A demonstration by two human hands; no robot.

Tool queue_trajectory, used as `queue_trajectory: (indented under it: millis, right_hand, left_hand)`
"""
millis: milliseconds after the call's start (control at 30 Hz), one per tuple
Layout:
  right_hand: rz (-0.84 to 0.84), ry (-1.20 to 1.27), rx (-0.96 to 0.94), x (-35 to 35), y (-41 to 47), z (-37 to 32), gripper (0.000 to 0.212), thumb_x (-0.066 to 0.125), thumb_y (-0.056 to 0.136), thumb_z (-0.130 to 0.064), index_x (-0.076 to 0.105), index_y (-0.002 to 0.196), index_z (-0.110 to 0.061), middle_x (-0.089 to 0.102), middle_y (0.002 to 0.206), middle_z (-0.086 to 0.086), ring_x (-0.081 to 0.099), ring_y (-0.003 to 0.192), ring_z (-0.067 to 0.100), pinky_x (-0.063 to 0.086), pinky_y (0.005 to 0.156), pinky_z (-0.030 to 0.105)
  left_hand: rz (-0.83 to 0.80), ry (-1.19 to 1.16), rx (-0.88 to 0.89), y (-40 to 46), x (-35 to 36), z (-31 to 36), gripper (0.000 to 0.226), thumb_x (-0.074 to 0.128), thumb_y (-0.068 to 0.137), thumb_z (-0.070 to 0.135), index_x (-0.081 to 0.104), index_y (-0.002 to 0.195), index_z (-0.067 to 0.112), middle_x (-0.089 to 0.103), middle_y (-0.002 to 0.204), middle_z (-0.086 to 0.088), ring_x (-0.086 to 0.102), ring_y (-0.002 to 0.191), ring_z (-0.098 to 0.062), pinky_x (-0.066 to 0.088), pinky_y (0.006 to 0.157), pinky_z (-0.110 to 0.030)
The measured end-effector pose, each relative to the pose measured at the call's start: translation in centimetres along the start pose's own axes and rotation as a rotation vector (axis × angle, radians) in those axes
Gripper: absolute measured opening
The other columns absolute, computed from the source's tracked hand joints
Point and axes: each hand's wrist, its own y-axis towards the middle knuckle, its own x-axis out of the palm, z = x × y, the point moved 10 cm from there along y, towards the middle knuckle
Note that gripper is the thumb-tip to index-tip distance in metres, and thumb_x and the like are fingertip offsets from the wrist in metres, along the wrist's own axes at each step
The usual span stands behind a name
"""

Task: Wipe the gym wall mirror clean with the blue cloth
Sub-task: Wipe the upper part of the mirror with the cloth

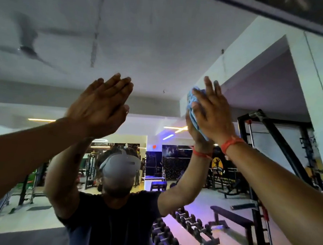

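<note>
Gym wall mirror [161, 46] — fills almost the whole frame; reflects ceiling, a blurred ceiling fan at upper left, the person in a grey headset at lower centre, and gym kit. A vertical seam between panels runs down the far right. No streaks or smears can be made out on the glass at this sharpness.

Dumbbell rack [178, 235] and flat bench [232, 217] — seen in reflection, lower centre to lower right, well below the work area.

Left hand [99, 107] — centre-left of frame, palm flat on the glass, fingers straight and together, holding nothing; it meets its own reflection. Judged a brace for the reach.

Right hand [214, 114] — centre-right, orange wristband at the wrist; fingers straight and slightly spread, pressing the cloth to the glass rather than curling round it.

Blue cloth [192, 107] — bunched between the right palm and the mirror, showing only along the hand's left edge.

Handling note, judged: the high pass is under way. Keep the palm flat so the whole pad bears evenly — overlap strokes downward from here, and refold the bunched cloth for a wider, cleaner face. The bracing palm may leave its own print; wipe that patch last.
</note>
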Motion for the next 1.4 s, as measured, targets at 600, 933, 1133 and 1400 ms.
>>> queue_trajectory:
  millis: [600,933,1133,1400]
  right_hand:
    - [0.1,0.118,0.486,1.6,2.0,1.7,0.065,0.028,0.096,-0.039,0.052,0.147,-0.006,0.039,0.161,0.016,0.032,0.149,0.039,0.029,0.121,0.05]
    - [-0.131,0.081,-0.452,2.7,-0.1,-10.1,0.055,0.028,0.107,-0.041,0.044,0.154,-0.018,0.037,0.163,0.003,0.028,0.154,0.025,0.032,0.121,0.052]
    - [0.046,0.236,-0.009,4.4,6.1,-21.7,0.054,0.037,0.102,-0.036,0.049,0.15,-0.013,0.037,0.163,0.008,0.028,0.153,0.034,0.032,0.118,0.051]
    - [-0.164,0.153,-1.073,5.1,-4.0,-29.4,0.045,0.04,0.109,-0.038,0.052,0.15,-0.024,0.041,0.161,-0.003,0.034,0.151,0.022,0.035,0.118,0.042]
  left_hand:
    - [-0.025,-0.012,-0.084,-1.0,0.7,-0.8,0.066,0.022,0.102,0.049,0.024,0.162,0.022,0.018,0.17,0.004,0.007,0.158,-0.015,0.015,0.126,-0.047]
    - [-0.121,0.003,-0.139,-8.8,-0.2,-3.9,0.068,0.02,0.103,0.056,0.012,0.164,0.027,0.004,0.171,0.009,-0.006,0.158,-0.011,0.006,0.126,-0.042]
    - [-0.108,0.042,-0.367,-15.2,-2.6,-11.3,0.068,0.021,0.103,0.056,0.004,0.164,0.032,-0.003,0.171,0.014,-0.009,0.157,-0.006,0.0,0.127,-0.038]
    - [-0.14,0.05,-0.38,-19.7,-2.9,-13.7,0.067,0.016,0.105,0.055,-0.005,0.164,0.03,-0.013,0.17,0.014,-0.016,0.156,-0.008,-0.006,0.126,-0.035]
